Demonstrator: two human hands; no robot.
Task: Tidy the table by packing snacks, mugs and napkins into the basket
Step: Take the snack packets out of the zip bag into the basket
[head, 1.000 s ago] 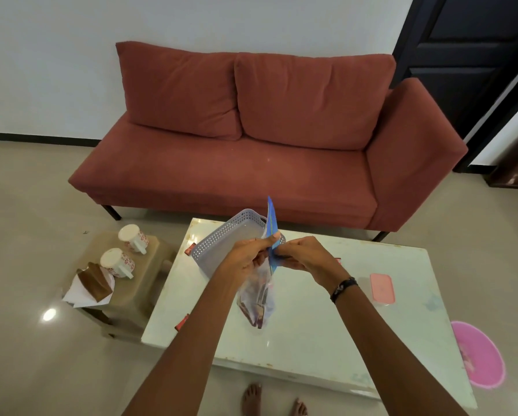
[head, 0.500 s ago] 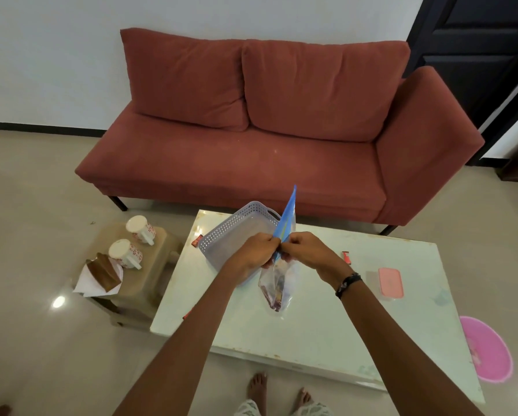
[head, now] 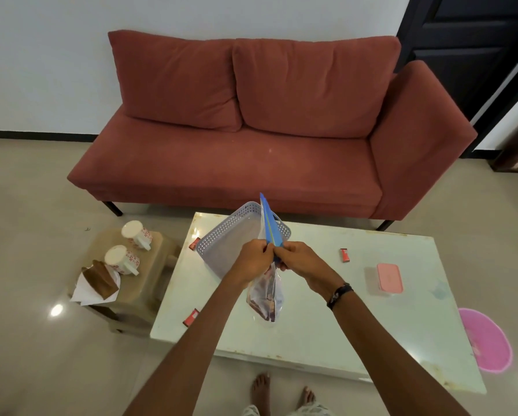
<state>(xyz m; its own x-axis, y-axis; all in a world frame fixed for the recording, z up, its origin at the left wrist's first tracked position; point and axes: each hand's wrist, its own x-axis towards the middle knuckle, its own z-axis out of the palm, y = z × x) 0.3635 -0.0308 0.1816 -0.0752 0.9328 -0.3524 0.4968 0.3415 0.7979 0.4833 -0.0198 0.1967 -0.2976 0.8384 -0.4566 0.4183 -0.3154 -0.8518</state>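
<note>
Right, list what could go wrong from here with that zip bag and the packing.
1. Both hands, left and right, pinch only the blue strip of the zip bag; its loaded bottom hangs free, so a slipped grip could drop it.
2. The mugs lie on their sides on the stool, beside the table, easy to overlook or roll.

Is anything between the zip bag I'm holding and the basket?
Nothing visible. Both hands, left and right, pinch the zip bag at its blue seal, and the grey basket sits just behind it, its visible inside bare.
</note>
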